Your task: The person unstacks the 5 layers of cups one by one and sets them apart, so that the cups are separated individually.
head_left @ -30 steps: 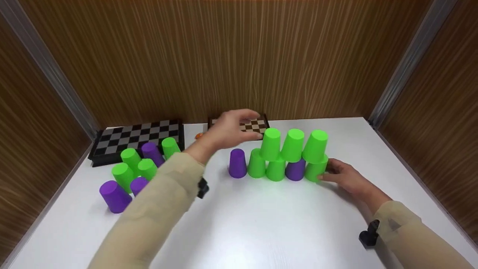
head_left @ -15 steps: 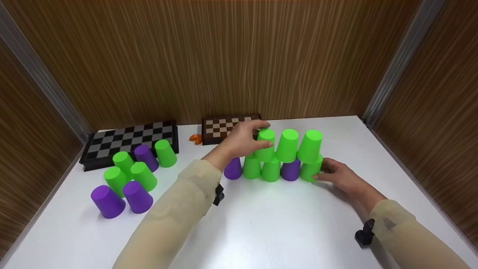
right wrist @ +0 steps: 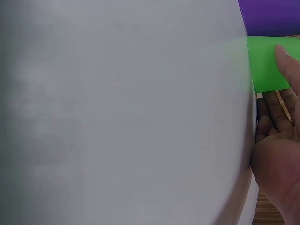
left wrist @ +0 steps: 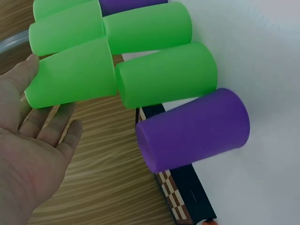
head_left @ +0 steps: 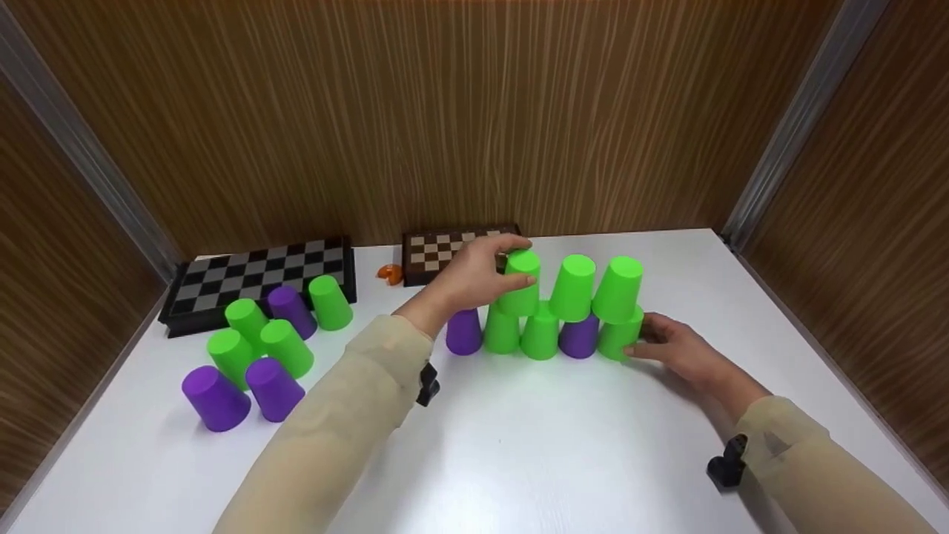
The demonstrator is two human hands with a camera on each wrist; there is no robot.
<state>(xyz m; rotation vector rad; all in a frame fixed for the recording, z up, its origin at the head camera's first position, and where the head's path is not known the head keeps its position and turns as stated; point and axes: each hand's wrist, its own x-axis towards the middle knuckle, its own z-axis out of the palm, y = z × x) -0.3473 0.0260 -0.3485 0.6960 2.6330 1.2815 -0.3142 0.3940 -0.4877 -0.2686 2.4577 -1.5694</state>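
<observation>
Upside-down plastic cups stand side by side in a row: a purple cup (head_left: pixel 463 334) at the left end, then green and purple ones, with a green cup (head_left: pixel 617 341) at the right end. Three green cups make an upper tier. My left hand (head_left: pixel 478 273) holds the leftmost upper cup (head_left: pixel 519 298) near its top, thumb in front and fingers behind; its base sits over a lower green cup (left wrist: pixel 168 75). A gap separates it from the middle upper cup (head_left: pixel 573 289). My right hand (head_left: pixel 682 354) holds the right-end bottom cup, thumb on its front.
Several loose green and purple cups (head_left: pixel 285 348) stand upside down on the left of the white table (head_left: pixel 504 460). Behind them lies a black-and-grey checkered board (head_left: pixel 259 278). A brown checkered board (head_left: pixel 430 252) and a small orange object (head_left: pixel 390 274) lie at the back.
My left hand has come down and right onto the leftmost upper cup, which has then shifted slightly left, widening its gap to the middle one. My right hand keeps its place.
</observation>
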